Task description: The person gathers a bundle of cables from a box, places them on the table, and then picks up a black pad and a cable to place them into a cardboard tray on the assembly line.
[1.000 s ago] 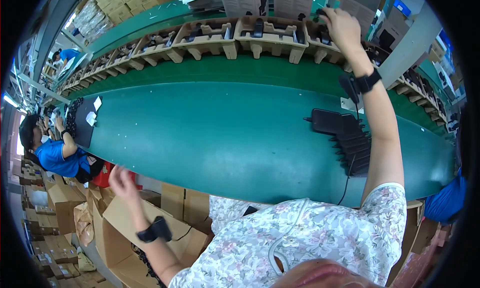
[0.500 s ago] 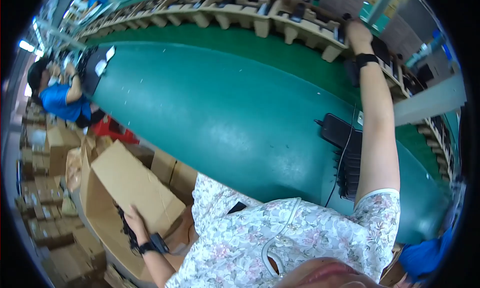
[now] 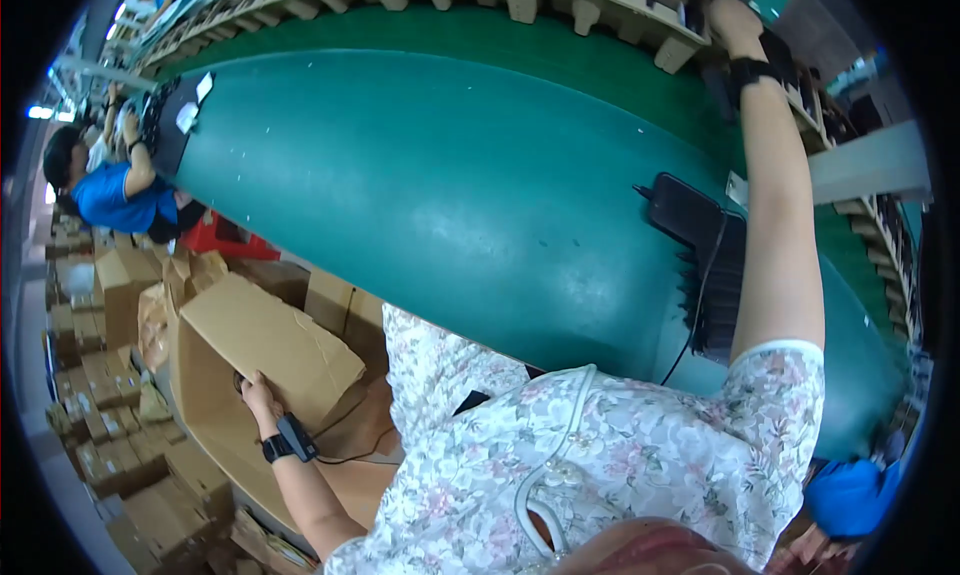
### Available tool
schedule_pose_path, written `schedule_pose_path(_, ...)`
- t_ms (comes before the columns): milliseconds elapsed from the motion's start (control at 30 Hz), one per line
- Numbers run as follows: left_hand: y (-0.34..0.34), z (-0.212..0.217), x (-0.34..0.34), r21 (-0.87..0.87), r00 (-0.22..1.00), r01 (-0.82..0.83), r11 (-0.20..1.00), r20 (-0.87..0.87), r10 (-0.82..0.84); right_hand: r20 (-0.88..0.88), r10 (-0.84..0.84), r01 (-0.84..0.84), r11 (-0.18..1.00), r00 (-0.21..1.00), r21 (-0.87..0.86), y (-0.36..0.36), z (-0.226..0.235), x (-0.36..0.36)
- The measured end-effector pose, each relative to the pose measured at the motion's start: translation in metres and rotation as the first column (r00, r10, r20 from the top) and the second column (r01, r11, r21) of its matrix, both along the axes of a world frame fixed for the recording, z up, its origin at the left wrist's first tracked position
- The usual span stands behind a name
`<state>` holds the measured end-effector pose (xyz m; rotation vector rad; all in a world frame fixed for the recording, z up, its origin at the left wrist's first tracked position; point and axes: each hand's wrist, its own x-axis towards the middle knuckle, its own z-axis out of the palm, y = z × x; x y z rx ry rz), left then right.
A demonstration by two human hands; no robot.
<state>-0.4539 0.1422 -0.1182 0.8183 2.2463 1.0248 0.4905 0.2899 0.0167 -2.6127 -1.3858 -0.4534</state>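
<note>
My left hand [image 3: 260,400] is down inside a large open carton [image 3: 190,375]. Its fingers curl at the edge of a brown cardboard box [image 3: 270,340], around a small dark thing I cannot make out. A black block [image 3: 297,437] with a thin cable sits against the black band on that wrist. At the far right, my right hand [image 3: 735,20] reaches over the green bench to a row of moulded cardboard trays [image 3: 610,10]. Its fingertips are at a tray's end beside dark items; what they do there is hidden.
A flat black device [image 3: 683,207] and a row of stacked black pieces [image 3: 722,295] lie on the green bench [image 3: 430,205], a wire across them. A pale metal post [image 3: 870,167] stands right. A co-worker in blue [image 3: 125,195] sits left, above stacked cartons [image 3: 150,500].
My left hand has moved up along the box, and the dark cables beside it have mostly gone from sight. The right hand has shifted slightly farther out. The whole view has tilted a little.
</note>
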Motion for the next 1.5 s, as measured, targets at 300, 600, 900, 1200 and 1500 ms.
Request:
schedule_pose_path(300,-0.029,0.048,0.025,0.035,0.839,0.109,0.993,0.533,-0.111,0.126,0.161,-0.174,0.980,0.979,0.101,-0.103,0.042,-0.075)
schedule_pose_path(600,-0.081,-0.062,-0.138,-0.416,0.828,0.499,0.760,-0.032,-0.560,-0.259,0.136,-0.265,0.777,0.956,-0.571,-0.232,0.016,-0.175)
schedule_pose_path(900,-0.146,-0.183,-0.225,-0.373,0.699,0.671,0.640,0.031,-0.715,-0.442,0.305,-0.434,0.872,0.843,-0.225,-0.211,0.026,-0.173)
schedule_pose_path(1200,-0.090,-0.094,-0.116,-0.481,0.818,0.556,0.678,0.173,-0.549,-0.272,0.476,-0.303,0.815,0.836,0.495,-0.148,0.084,-0.094)
schedule_pose_path(1500,-0.040,-0.082,-0.081,-0.392,0.712,0.691,0.607,0.228,-0.664,0.111,0.324,-0.338,0.825,0.940,0.453,-0.062,0.120,-0.008)
